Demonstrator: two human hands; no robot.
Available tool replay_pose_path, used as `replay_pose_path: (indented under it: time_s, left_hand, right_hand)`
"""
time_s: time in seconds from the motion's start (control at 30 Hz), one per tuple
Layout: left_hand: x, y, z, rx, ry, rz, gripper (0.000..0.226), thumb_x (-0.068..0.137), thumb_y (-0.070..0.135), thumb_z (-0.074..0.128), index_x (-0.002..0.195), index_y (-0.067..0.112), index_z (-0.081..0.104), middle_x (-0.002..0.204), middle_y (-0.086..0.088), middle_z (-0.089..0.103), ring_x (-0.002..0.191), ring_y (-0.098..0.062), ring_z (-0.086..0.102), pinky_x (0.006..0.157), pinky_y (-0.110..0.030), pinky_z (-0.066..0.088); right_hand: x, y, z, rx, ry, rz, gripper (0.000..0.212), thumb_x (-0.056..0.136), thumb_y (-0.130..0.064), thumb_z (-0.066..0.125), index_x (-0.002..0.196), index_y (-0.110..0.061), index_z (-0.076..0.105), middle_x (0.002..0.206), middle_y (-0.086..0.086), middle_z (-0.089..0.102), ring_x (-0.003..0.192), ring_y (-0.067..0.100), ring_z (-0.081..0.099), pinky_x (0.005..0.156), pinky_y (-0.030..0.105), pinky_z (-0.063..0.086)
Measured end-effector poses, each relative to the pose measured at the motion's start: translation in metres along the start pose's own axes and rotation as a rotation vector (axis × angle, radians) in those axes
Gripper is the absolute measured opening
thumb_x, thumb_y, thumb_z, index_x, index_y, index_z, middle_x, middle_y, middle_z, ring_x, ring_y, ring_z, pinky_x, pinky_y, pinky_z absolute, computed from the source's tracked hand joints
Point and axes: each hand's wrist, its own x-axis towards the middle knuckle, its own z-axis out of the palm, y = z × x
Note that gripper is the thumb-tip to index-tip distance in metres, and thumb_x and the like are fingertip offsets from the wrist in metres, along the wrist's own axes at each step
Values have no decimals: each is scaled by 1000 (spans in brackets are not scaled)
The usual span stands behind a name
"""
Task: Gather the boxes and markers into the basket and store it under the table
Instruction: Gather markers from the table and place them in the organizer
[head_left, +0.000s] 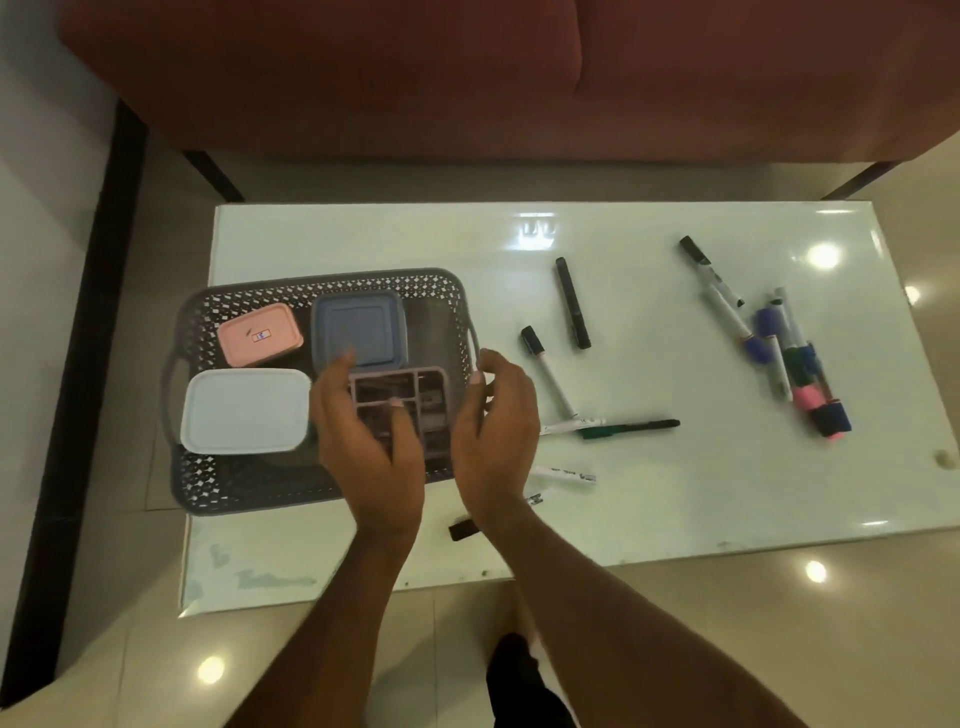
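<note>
While the grey basket sits at the surface's left edge holding pink, blue and white boxes, both hands hover over its right end around a compartmented box. The left hand's and right hand's fingers are loosely spread; contact seems absent, though blur hinders. Markers lie scattered toward the right edge.

Pink, blue and white boxes are being shown inside a grey lattice-patterned basket; a glossy white bench is being seen.
</note>
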Motion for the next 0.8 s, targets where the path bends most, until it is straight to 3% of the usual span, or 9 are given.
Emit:
replay_pose_path:
  time_s: [0.1, 0.2, 0.3, 0.4, 0.5, 0.57, 0.7, 0.8]
  left_hand:
    - [-3, 32, 45, 9, -18, 69, 45, 90, -6, 62, 134, -5, 54, 132, -20, 59, 126, -27, 58, 106, -29, 51]
    - [-6, 55, 91, 8, -102, 17, 34, 94, -2, 60, 128, 2, 59, 123, -11, 62, 115, -22, 61, 98, -34, 55]
    - [-12, 62, 135, 153, -200, -46, 23, 100, 11, 57, 123, 12, 61, 114, -2, 63, 100, -18, 63, 86, -35, 58]
    - [-16, 53, 171, 379, -301, -127, 15, 103, 19, 55, 114, 10, 61, 105, -6, 65, 93, -21, 65, 78, -31, 54]
    - [-11, 39, 192, 569, -423, -303, 25, 104, 32, 54, 114, 8, 57, 107, -12, 67, 96, -29, 68, 80, -36, 52]
    - [-10, 31, 202, 664, -492, -360, 35, 103, 39, 56, 119, 8, 53, 113, -14, 69, 102, -32, 69, 85, -37, 53]
    - [-8, 24, 212, 780, -538, -331, 42, 100, 43, 62, 125, 10, 52, 117, -11, 69, 104, -28, 71, 86, -32, 56]
    - [-9, 23, 218, 749, -512, -341, 33, 100, 36, 63, 120, 10, 58, 111, -9, 71, 98, -26, 72, 81, -30, 56]
  right_hand:
    - [46, 25, -22, -10, 19, -31, 24, 105, -21, 49, 123, -15, 65, 114, -1, 68, 106, 12, 62, 88, 31, 56]
    - [95, 51, -39, -80, 53, 24, 22, 104, -20, 49, 118, -16, 66, 107, -3, 67, 100, 14, 63, 87, 38, 56]
    - [137, 77, -50, -172, 21, 37, 20, 103, -18, 50, 113, -12, 66, 103, -1, 67, 95, 18, 64, 86, 36, 55]
    - [166, 102, -52, -252, -116, 74, 22, 102, -22, 54, 117, -11, 66, 108, 3, 68, 101, 22, 65, 85, 27, 47]
    - [184, 116, -46, -347, -281, 107, 29, 101, -32, 59, 122, -13, 63, 114, 3, 67, 104, 19, 63, 82, 21, 38]
    - [192, 120, -40, -386, -355, 107, 34, 99, -37, 62, 123, -13, 61, 115, 3, 65, 104, 20, 63, 81, 22, 40]
    - [199, 123, -28, -458, -409, 65, 33, 97, -35, 65, 120, -12, 60, 116, 6, 62, 101, 24, 64, 84, 34, 55]
    - [201, 126, -28, -494, -428, 23, 22, 98, -23, 62, 116, -11, 60, 112, 7, 61, 98, 24, 63, 79, 32, 53]
